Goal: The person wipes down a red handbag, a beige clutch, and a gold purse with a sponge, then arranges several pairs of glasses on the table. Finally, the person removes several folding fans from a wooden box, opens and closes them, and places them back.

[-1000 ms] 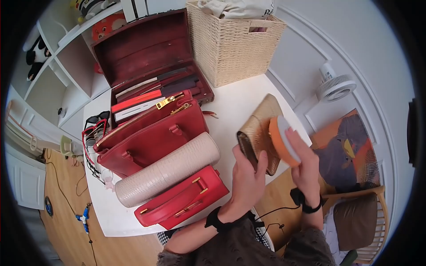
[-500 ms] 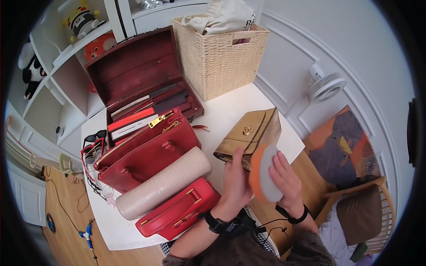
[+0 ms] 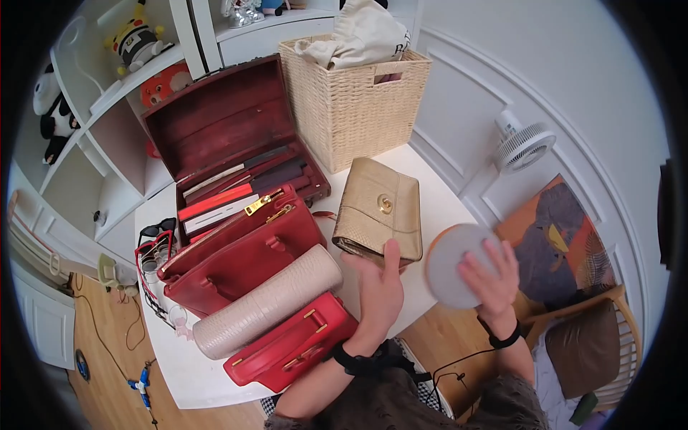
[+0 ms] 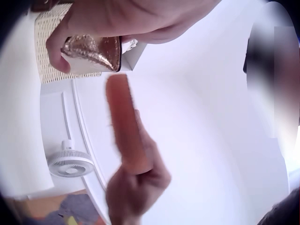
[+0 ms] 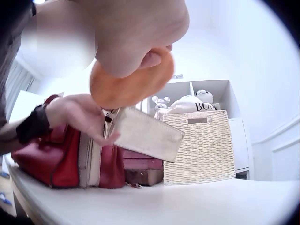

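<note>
At the left end of the white bench [image 3: 190, 383] in the head view, a pair of sunglasses [image 3: 156, 231] lies beside the large red handbag [image 3: 233, 269], with an open dark-red case [image 3: 222, 115] behind it. In front of the handbag lies a pale textured roll [image 3: 269, 301], and nearer the person, the small red bag [image 3: 261, 351]. A woven basket [image 3: 351, 107] stands at upper centre, pale cloth [image 3: 358, 36] in its top. Right of the roll, the left hand [image 3: 376, 297] holds the gold clutch [image 3: 373, 190] near the middle of the frame, thumb on its lower front and fingers curled round its lower end. Just right of the clutch, apart from it, is the round orange-and-grey pad [image 3: 448, 272]; the right hand [image 3: 496, 276] grips it, fingers across its grey face. Farther right are a white fan [image 3: 527, 147] and, at lower right, a wooden chair [image 3: 622, 347].
</note>
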`<state>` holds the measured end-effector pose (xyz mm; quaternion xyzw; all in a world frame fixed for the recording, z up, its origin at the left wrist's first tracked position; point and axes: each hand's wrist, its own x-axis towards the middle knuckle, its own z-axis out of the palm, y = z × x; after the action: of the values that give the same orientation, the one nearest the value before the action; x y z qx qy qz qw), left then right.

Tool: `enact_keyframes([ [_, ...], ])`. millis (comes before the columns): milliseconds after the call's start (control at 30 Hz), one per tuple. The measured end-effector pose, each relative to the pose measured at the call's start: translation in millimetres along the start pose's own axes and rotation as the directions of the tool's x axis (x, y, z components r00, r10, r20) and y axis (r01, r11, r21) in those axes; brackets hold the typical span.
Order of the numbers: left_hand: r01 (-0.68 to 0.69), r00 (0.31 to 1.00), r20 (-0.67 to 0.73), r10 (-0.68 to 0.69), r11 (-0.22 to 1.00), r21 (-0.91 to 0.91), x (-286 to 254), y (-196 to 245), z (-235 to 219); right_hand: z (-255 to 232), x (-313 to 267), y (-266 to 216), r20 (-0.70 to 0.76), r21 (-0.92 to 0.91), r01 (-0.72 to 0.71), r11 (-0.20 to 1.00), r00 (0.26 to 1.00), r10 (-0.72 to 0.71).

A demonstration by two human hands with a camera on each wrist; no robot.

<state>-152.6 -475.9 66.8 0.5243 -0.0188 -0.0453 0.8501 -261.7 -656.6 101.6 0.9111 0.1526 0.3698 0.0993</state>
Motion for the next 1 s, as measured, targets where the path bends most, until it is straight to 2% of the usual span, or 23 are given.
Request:
enact_keyframes([
  [33, -0.206, 0.977, 0.006, 0.211, 0.949, 0.237, -0.7, -0.2, -1.7, -1.1, 3.7, 1.5, -0.002, -0.001, 0.001, 1.0, 1.0, -0.001],
  [67, -0.208, 0.977, 0.008, 0.212, 0.949, 0.236, -3.3, 1.5, -3.0, -2.2, 8.2, 2.3, -0.165, 0.095, -0.128, 0.987, 0.976, 0.142],
  [100, -0.228, 0.973, 0.051, 0.225, 0.907, 0.353, -7.7, 10.0, -3.1, -3.1, 12.2, 1.1, -0.307, 0.209, -0.233, 0.95, 0.907, 0.29],
  [133, -0.248, 0.968, 0.095, 0.231, 0.85, 0.464, -11.7, 18.7, -3.1, -2.9, 17.4, -10.8, -0.302, 0.402, -0.254, 0.879, 0.87, 0.39],
  [167, -0.248, 0.968, 0.095, 0.231, 0.85, 0.464, -14.4, 27.2, -3.1, -8.5, 26.6, -17.8, -0.302, 0.402, -0.254, 0.879, 0.87, 0.39],
  [200, -0.415, 0.909, 0.265, 0.32, 0.741, 0.528, -16.4, 36.1, -3.1, -18.4, 37.4, -23.3, -0.157, 0.319, -0.097, 0.943, 0.976, 0.153],
  [233, -0.573, 0.818, 0.435, 0.377, 0.605, 0.553, -17.1, 41.1, -4.1, -23.1, 43.8, -26.3, 0.011, 0.263, 0.083, 0.961, 0.996, -0.089],
  [267, -0.578, 0.796, 0.472, 0.379, 0.707, 0.408, -19.2, 41.1, -7.0, -19.4, 45.3, -27.5, -0.016, 0.251, 0.101, 0.963, 0.995, -0.101],
  [300, -0.581, 0.795, 0.472, 0.381, 0.701, 0.413, -20.8, 37.4, -10.2, -14.5, 47.5, -25.1, -0.024, 0.254, 0.103, 0.962, 0.995, -0.1],
  [367, -0.489, 0.872, 0.366, 0.326, 0.552, 0.675, -22.4, 22.9, -17.8, -3.7, 51.1, -13.2, -0.048, 0.391, -0.067, 0.918, 0.994, 0.093],
  [400, -0.483, 0.875, 0.356, 0.327, 0.553, 0.679, -21.8, 17.5, -21.6, 1.3, 51.7, -7.8, -0.05, 0.495, -0.101, 0.863, 0.988, 0.144],
  [467, -0.504, 0.861, 0.426, 0.278, 0.347, 0.791, -19.3, 10.3, -26.4, 9.3, 39.5, -0.3, -0.107, 0.551, -0.112, 0.827, 0.973, 0.203],
  [500, -0.497, 0.864, 0.417, 0.281, 0.35, 0.794, -22.0, 9.8, -26.8, 11.0, 36.2, 1.0, -0.157, 0.604, -0.128, 0.787, 0.949, 0.274],
  [567, -0.599, 0.789, 0.581, 0.202, 0.036, 0.8, -30.5, 6.8, -24.6, 10.5, 41.5, 0.7, -0.176, 0.63, -0.124, 0.766, 0.939, 0.297],
  [633, -0.628, 0.77, 0.609, 0.192, 0.056, 0.776, -33.4, -3.5, -25.6, 7.2, 52.4, -2.2, 0.11, 0.644, -0.225, 0.731, 0.973, 0.203],
  [667, -0.684, 0.719, 0.663, 0.208, 0.045, 0.728, -35.1, -5.9, -25.9, 12.5, 49.8, -2.0, 0.113, 0.64, -0.229, 0.733, 0.972, 0.206],
  [733, -0.747, 0.654, 0.728, 0.206, 0.027, 0.664, -39.5, -8.9, -26.1, 39.1, 37.7, 0.0, 0.426, 0.616, -0.433, 0.658, 0.886, 0.184],
  [767, -0.748, 0.654, 0.728, 0.206, 0.031, 0.663, -40.6, -11.9, -27.9, 53.6, 29.7, 7.8, 0.428, 0.613, -0.434, 0.66, 0.885, 0.185],
  [833, -0.795, 0.597, 0.788, 0.148, -0.025, 0.606, -40.7, -18.0, -32.8, 78.8, 11.2, 35.5, 0.448, 0.37, -0.449, 0.813, 0.853, 0.267],
  [867, -0.794, 0.597, 0.788, 0.15, -0.027, 0.607, -40.2, -16.8, -34.1, 83.6, 7.8, 43.1, 0.508, 0.33, -0.503, 0.798, 0.808, 0.299],
  [900, -0.797, 0.594, 0.792, 0.139, -0.037, 0.603, -38.5, -14.9, -35.1, 79.5, 14.0, 37.5, 0.503, 0.335, -0.498, 0.8, 0.812, 0.295],
  [967, -0.792, 0.599, 0.79, 0.129, -0.053, 0.609, -36.0, -12.6, -35.9, 62.0, 32.6, 9.0, 0.37, 0.519, -0.542, 0.661, 0.839, 0.399],
  [1000, -0.797, 0.58, 0.801, 0.152, -0.099, 0.596, -36.6, -12.9, -35.0, 59.8, 39.0, -4.6, 0.228, 0.591, -0.394, 0.704, 0.918, 0.323],
])
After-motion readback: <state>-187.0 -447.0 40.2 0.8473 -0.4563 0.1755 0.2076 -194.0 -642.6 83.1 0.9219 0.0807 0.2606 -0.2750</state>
